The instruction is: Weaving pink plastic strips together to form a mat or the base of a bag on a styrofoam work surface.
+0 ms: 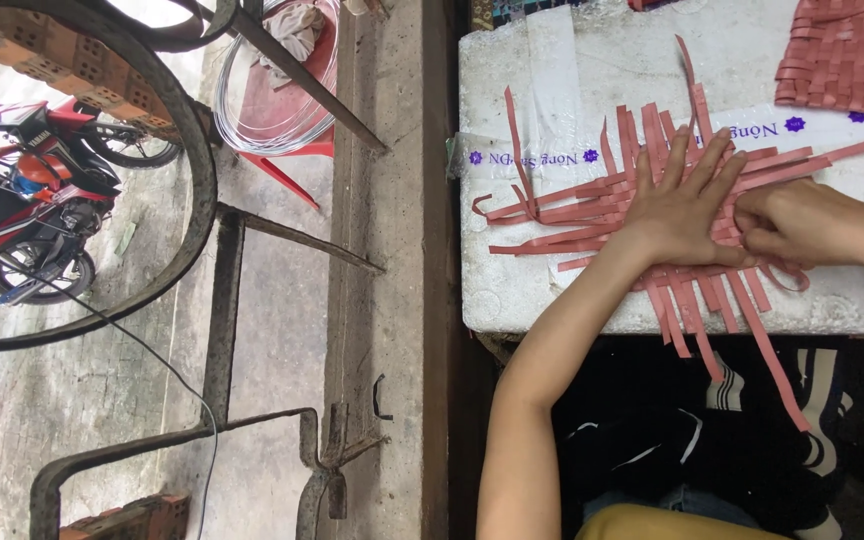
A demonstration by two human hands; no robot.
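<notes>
While the left hand (680, 205) lies flat with its fingers spread apart, palm down, it presses on a half-woven mat of thin pink-red flat strips (642, 215) in the right centre of the frame. Just to its right, the right hand (787, 225) has its fingers curled together, pinched on one of the strips at the mat's edge; how firmly they close on it is hard to see. The weave rests on a white foam box lid (552, 100) patched with clear tape, loose strip ends fanning out on every side and some hanging over the near edge towards the lower right.

These strips look light, thin and springy, likely slippery, and apt to slide out of the weave unless pinned flat. A single strip seems best gripped near its free end, close to the woven part.

At the upper right corner lies a finished woven square of the same pink-red strips (847, 55). On the far left stands a red motorbike (27, 185) on grey concrete ground (112, 400), with a red plastic chair (287, 100) at the upper centre.
</notes>
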